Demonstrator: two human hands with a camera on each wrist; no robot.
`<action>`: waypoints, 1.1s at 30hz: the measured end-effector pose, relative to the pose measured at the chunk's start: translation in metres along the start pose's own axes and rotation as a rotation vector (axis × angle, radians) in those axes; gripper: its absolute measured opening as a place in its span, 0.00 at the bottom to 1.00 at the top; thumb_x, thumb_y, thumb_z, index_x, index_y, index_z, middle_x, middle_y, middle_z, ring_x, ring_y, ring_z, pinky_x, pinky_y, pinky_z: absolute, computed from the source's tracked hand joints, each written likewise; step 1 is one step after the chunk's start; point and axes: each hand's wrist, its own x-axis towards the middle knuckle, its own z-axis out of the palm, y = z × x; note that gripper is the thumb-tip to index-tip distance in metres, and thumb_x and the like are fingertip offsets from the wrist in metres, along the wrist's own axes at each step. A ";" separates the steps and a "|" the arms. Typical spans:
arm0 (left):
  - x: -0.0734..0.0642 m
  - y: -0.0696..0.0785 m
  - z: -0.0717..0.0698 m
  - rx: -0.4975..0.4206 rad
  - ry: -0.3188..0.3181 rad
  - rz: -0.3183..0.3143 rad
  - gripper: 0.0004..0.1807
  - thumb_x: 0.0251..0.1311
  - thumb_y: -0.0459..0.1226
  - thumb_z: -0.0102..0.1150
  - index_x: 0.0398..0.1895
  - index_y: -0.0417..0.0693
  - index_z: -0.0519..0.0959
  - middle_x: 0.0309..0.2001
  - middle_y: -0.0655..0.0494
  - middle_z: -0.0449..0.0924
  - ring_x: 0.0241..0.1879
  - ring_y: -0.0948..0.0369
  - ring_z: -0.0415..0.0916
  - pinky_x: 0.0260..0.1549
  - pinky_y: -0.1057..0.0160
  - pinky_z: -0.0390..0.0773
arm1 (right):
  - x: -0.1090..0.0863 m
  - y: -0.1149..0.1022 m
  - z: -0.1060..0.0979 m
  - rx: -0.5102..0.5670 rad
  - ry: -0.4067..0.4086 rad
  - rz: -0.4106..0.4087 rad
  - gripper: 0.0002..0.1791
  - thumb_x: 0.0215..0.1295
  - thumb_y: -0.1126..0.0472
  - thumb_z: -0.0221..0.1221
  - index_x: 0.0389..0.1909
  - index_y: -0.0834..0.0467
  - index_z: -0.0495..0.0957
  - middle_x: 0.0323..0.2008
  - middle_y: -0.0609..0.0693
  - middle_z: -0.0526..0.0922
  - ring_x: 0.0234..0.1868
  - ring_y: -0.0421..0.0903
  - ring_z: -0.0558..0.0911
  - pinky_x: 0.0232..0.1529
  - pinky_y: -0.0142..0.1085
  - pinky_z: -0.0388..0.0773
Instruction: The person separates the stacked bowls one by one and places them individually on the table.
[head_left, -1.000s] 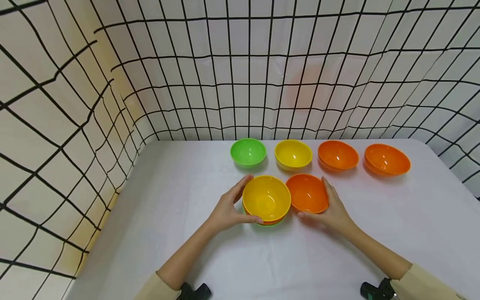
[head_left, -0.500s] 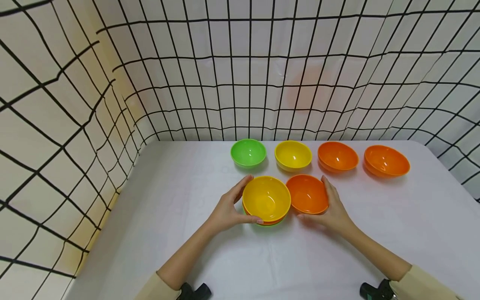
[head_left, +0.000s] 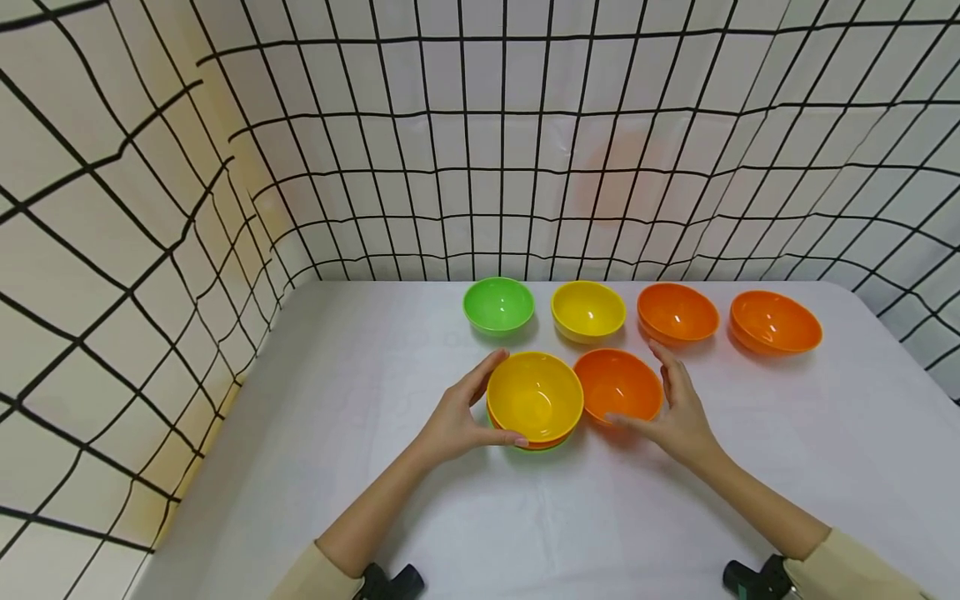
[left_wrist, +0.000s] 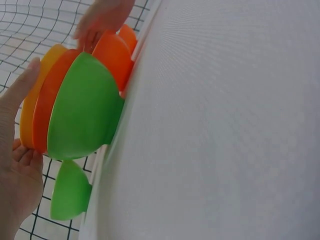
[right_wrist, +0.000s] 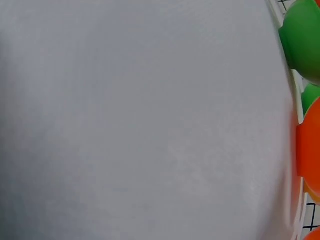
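Observation:
My left hand (head_left: 459, 421) holds a stack of bowls between thumb and fingers. On top is a yellow bowl (head_left: 534, 396), nested in an orange bowl (left_wrist: 50, 100), with a green bowl (left_wrist: 85, 107) lowest. Touching or nearly touching the stack on its right sits a single orange bowl (head_left: 618, 385). Around that bowl's right side my right hand (head_left: 681, 421) is spread, its fingers off the rim and its thumb over the near edge. Whether the thumb touches is hard to tell. The right wrist view shows bowl sides but none of the hand.
Behind the hands stands a row of bowls: a green bowl (head_left: 498, 306), a yellow bowl (head_left: 588, 312) and two orange ones, one of them an orange bowl (head_left: 776, 322) at the far right. A white wall with black grid lines (head_left: 504, 170) borders the white table (head_left: 360, 350).
My right hand has loosened from the single orange bowl and shifted slightly right, its fingers now apart from the rim. The left hand and the stack stay put.

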 end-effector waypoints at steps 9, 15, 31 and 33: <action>0.000 0.000 -0.001 0.005 -0.001 0.000 0.55 0.36 0.30 0.75 0.70 0.40 0.53 0.68 0.48 0.58 0.68 0.57 0.54 0.65 0.60 0.58 | 0.007 -0.012 -0.006 0.084 -0.047 -0.105 0.54 0.42 0.70 0.71 0.70 0.55 0.51 0.69 0.55 0.54 0.69 0.40 0.54 0.63 0.17 0.51; 0.000 0.000 -0.001 0.014 -0.005 -0.004 0.55 0.37 0.31 0.75 0.70 0.41 0.53 0.68 0.50 0.58 0.68 0.58 0.54 0.64 0.60 0.59 | 0.010 -0.021 -0.008 0.110 -0.075 -0.116 0.53 0.44 0.71 0.69 0.70 0.53 0.51 0.69 0.52 0.55 0.67 0.37 0.55 0.64 0.18 0.53; 0.000 0.000 0.000 0.004 -0.006 0.006 0.55 0.36 0.30 0.75 0.70 0.40 0.53 0.68 0.47 0.58 0.68 0.57 0.54 0.65 0.60 0.58 | 0.013 -0.035 0.014 0.208 -0.211 -0.149 0.53 0.44 0.71 0.69 0.70 0.56 0.49 0.70 0.57 0.52 0.71 0.50 0.51 0.64 0.17 0.50; 0.000 0.000 0.000 0.005 -0.006 0.009 0.55 0.36 0.30 0.75 0.70 0.40 0.53 0.68 0.46 0.58 0.68 0.56 0.54 0.65 0.60 0.58 | 0.014 -0.039 0.018 0.259 -0.226 -0.166 0.53 0.44 0.72 0.68 0.70 0.58 0.49 0.70 0.57 0.52 0.71 0.47 0.50 0.65 0.19 0.50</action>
